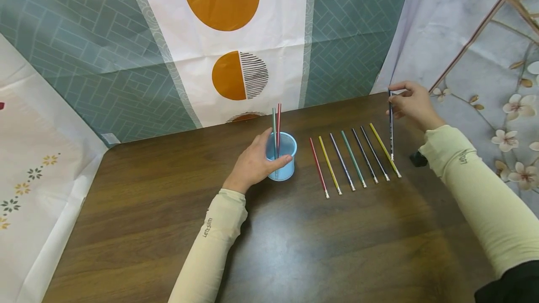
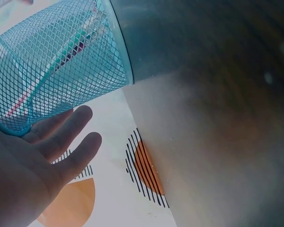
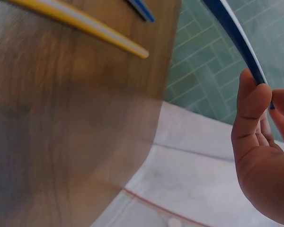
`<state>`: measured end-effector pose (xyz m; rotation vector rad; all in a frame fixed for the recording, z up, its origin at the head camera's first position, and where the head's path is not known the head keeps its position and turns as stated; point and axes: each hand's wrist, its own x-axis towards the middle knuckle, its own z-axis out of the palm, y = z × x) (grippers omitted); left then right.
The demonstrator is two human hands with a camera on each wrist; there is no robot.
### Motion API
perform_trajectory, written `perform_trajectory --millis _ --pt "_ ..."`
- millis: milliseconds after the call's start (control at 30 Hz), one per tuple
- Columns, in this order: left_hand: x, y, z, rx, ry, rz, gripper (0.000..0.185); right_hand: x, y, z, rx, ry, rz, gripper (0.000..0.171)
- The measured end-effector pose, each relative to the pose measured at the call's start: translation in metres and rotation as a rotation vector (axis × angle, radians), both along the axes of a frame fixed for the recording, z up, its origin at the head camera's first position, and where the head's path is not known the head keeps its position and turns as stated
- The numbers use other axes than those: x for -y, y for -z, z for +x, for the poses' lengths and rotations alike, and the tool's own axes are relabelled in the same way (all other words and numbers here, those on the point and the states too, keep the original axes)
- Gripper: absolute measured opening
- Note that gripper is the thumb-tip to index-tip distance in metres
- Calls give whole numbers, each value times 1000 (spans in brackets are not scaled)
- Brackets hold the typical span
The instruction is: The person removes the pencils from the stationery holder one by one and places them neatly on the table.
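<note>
My left hand (image 1: 254, 165) holds a light blue mesh pencil cup (image 1: 287, 170), its thumb across the front and the fingers along the far side. A green pencil (image 1: 274, 123) and a red pencil (image 1: 280, 118) stand in the cup and show through the mesh in the left wrist view. At the right, my right hand (image 1: 414, 106) pinches a dark blue pencil (image 1: 391, 130) near its top end between thumb and fingers. That pencil hangs nearly upright, eraser end down, overlapping the rightmost yellow pencil (image 1: 383, 147) in the head view.
Several pencils lie side by side on the brown wooden table (image 1: 160, 214), from a red pencil (image 1: 318, 167) across to the rightmost yellow one. A small black object (image 1: 418, 159) sits by the right sleeve. Patterned cloth (image 1: 349, 36) hangs behind the table.
</note>
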<state>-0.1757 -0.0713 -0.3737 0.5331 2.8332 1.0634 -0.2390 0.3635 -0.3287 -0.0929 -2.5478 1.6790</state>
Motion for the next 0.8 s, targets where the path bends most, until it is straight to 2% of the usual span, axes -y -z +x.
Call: perform_trajectory --millis 200,467,800 --pt "0 1 0 4 -6 10 101 -12 10 0 40 -10 103 19" --pt "0 1 0 7 -5 21 101 -19 25 0 104 -57 257 31" --pt "-1 1 0 -5 -8 24 101 -19 36 0 102 -73 465 32"
